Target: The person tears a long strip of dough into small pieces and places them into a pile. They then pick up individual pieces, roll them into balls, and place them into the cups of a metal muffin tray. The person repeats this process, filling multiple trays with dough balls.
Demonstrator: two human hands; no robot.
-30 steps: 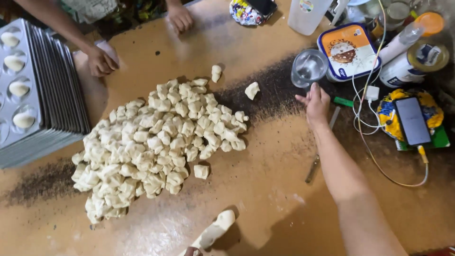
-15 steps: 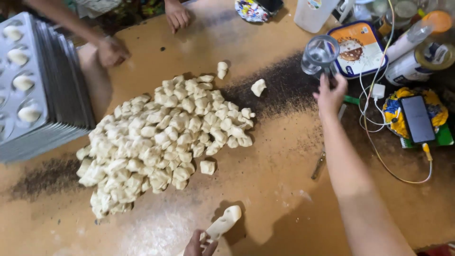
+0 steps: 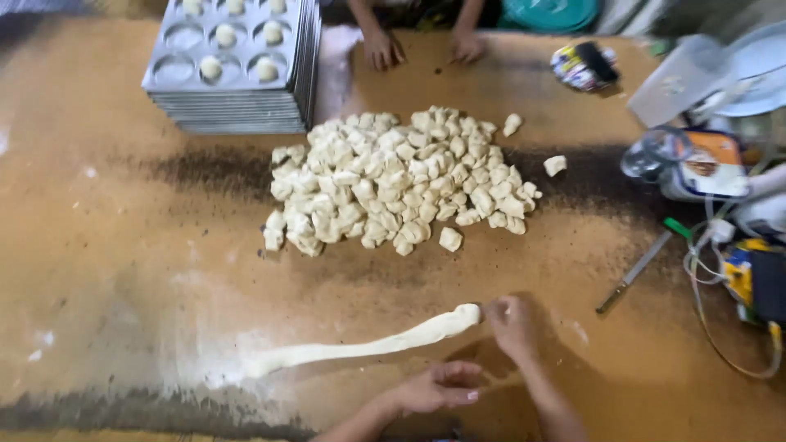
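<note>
A worn brown wooden table [image 3: 123,270], streaked with dark patches and dusted with flour, is filling the head view. A long dough rope [image 3: 368,345] is lying near the table's near edge, its long axis running left to right and rising slightly toward its thicker right end. The right hand [image 3: 512,323] is pinching that right end between its fingertips. The left hand [image 3: 438,386] is hovering just below the rope, fingers loosely curled and holding nothing. A dough-piece pile [image 3: 401,180] is sitting at the table's middle, well apart from the rope. Stacked metal trays [image 3: 233,69] are standing at the far edge, beside another person's hands [image 3: 422,47]. A knife [image 3: 634,270] and cluttered containers [image 3: 696,164] are crowding the right edge; the left part is lying bare.
</note>
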